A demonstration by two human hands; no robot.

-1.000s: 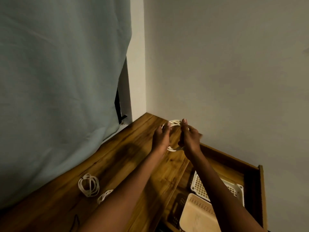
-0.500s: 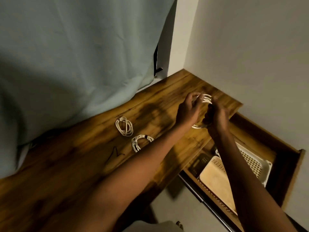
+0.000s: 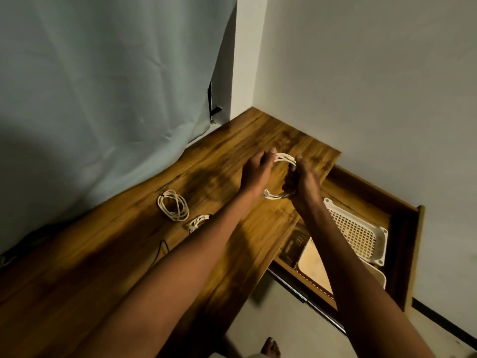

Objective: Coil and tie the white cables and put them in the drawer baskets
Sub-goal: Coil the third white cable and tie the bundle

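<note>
Three coils: white cable, two lying on the desk (image 3: 108,257), one held.
Far-left coil (image 3: 173,208): flat near the desk's back edge, by the curtain (image 3: 103,86).
Second coil (image 3: 198,221): just right of it, partly behind the left forearm.
Left hand (image 3: 256,174): fingers curled, pinching the held coil (image 3: 282,158) at its top left.
Right hand (image 3: 300,183): curled round the coil's right side.
Key relation: the coil stands between the hands, above the desk's right edge; the right hand is nearer the open drawer (image 3: 402,228).
Baskets (image 3: 358,233): in the drawer, right of and below the hands.
</note>
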